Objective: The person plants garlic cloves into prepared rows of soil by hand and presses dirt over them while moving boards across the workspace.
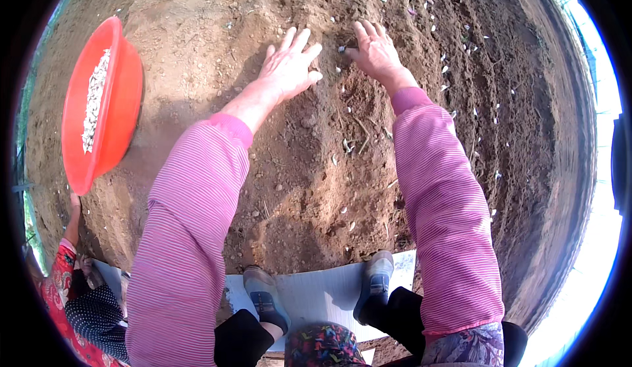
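Observation:
My left hand (pixel 292 66) is over the loose brown soil (pixel 276 145), palm down, fingers spread and nothing seen in it. To its right, my right hand (pixel 377 53) touches or hovers just above the soil at a shallow furrow, fingers pointing away from me and thumb out to the side. A small whitish-purple clove (pixel 341 49) lies by the right thumb. More pale cloves, apparently garlic (pixel 338 70), are dotted along the furrow between my hands. What is under my palms is hidden.
A red plastic basin (pixel 129 95) holding many white cloves (pixel 96 98) stands at the left. Rows of furrows with scattered cloves (pixel 445 69) run along the right. My shoes (pixel 379 283) rest on a pale board (pixel 321 293). Another person's hand (pixel 74 200) is near the basin.

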`<state>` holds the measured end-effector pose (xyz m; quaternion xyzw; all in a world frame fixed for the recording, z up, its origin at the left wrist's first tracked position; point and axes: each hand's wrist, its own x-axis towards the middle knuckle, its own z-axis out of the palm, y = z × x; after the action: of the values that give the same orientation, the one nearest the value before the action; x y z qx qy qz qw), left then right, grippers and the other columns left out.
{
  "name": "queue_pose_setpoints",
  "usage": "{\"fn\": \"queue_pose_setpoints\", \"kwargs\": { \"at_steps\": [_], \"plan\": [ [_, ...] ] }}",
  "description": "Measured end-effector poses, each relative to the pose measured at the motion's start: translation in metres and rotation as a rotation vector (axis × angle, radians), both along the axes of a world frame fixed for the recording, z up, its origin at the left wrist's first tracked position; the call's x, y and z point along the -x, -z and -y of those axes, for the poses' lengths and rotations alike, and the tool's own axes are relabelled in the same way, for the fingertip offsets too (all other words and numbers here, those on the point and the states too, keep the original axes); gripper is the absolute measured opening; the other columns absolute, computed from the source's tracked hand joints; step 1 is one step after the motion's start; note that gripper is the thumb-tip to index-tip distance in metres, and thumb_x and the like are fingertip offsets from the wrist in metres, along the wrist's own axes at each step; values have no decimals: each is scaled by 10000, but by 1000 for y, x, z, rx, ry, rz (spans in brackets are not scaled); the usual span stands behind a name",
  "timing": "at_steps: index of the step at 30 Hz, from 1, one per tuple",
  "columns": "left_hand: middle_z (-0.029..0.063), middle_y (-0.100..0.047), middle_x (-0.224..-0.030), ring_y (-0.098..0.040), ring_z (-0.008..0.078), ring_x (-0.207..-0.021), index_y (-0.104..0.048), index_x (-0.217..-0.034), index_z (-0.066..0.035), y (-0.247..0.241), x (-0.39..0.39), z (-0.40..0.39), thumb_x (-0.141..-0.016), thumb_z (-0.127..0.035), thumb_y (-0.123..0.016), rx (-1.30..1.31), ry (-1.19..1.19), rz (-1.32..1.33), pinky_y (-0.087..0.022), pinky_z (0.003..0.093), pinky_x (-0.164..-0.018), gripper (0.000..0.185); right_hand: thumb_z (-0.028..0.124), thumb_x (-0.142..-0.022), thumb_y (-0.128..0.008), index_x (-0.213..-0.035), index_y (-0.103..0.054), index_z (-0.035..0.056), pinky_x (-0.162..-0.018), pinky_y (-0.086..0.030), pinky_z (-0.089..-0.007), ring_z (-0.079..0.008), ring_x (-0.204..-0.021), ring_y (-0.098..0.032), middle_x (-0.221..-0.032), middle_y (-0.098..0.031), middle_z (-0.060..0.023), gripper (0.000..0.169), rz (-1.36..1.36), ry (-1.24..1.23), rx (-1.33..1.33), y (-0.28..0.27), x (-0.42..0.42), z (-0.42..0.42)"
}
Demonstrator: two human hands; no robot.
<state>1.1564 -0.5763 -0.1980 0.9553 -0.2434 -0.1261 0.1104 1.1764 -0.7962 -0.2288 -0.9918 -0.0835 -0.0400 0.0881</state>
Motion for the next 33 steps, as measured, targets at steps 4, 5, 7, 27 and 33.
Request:
{"fn": "queue_pose_setpoints", "kwargs": {
  "at_steps": [4,5,7,27,33],
  "plan": [
    [94,-203,-1613,-105,297,-1504,-431,-1467,-190,48,12,22,-935,-369,-588,-55,97,-63,-183,509,-1198,582,345,-920,-621,-1422,-433,63,-1118,-339,-487,-389,-1364,-372,-1469,-444,-142,606,-62,-30,3,39,35,22],
    [107,-215,-1606,-125,326,-1495,-432,-1465,-190,61,29,16,-933,-341,-600,-3,106,-37,-191,487,-1201,578,323,-930,-610,-1423,-433,65,-1112,-342,-496,-380,-1363,-374,-1459,-455,-136,583,-51,-58,-4,44,60,19],
    [114,-223,-1597,-148,377,-1478,-441,-1457,-189,56,69,7,-922,-323,-616,39,190,-72,-208,478,-1199,579,298,-935,-602,-1458,-380,78,-1128,-316,-528,-381,-1386,-335,-1495,-401,-135,610,-112,-127,39,38,117,24],
    [197,-145,-1590,-140,404,-1473,-419,-1447,-136,21,129,75,-845,-323,-724,207,384,100,-175,569,-1182,701,62,-940,-517,-1414,-430,22,-1184,-306,-441,-364,-1414,-321,-1537,-313,-182,484,-366,-313,149,-72,200,129],
    [190,-149,-1599,-146,363,-1484,-357,-1483,-102,19,13,154,-861,-246,-686,154,31,132,-217,479,-1192,718,111,-907,-548,-1390,-432,5,-1129,-349,-459,-403,-1366,-369,-1477,-397,-203,507,-1,43,-97,-14,77,141]
  ]
}}
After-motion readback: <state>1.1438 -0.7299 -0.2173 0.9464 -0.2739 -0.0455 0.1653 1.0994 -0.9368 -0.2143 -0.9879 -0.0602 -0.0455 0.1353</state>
